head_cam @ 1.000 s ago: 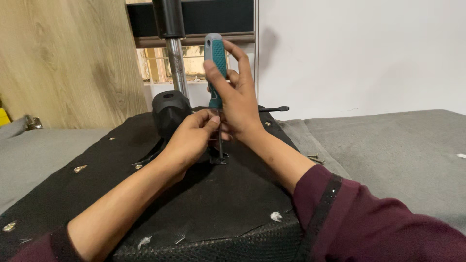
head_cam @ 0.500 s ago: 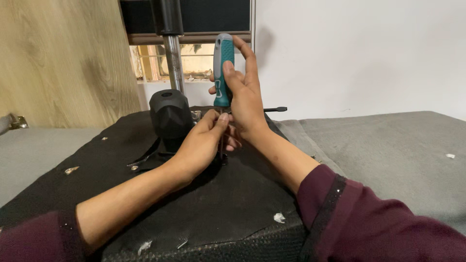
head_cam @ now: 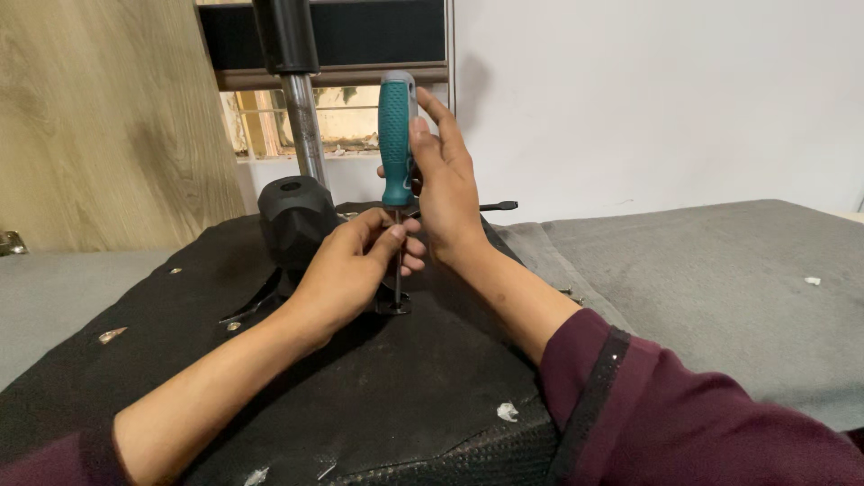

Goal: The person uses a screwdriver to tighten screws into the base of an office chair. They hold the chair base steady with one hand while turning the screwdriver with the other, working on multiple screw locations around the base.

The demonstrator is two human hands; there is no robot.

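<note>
We hold the screwdriver (head_cam: 397, 144) upright over the black fabric-covered seat underside (head_cam: 360, 396). Right hand (head_cam: 447, 193) has its fingers wrapped round the teal handle with grey cap, probably so it can press down and twist. Left hand (head_cam: 346, 270) pinches the thin metal shaft low, fingers closed on it, likely to steady the tip on a small black bracket (head_cam: 393, 307). Black knob-like part (head_cam: 294, 216) sits just left. Grey cushion (head_cam: 720, 279) lies to the right.
</note>
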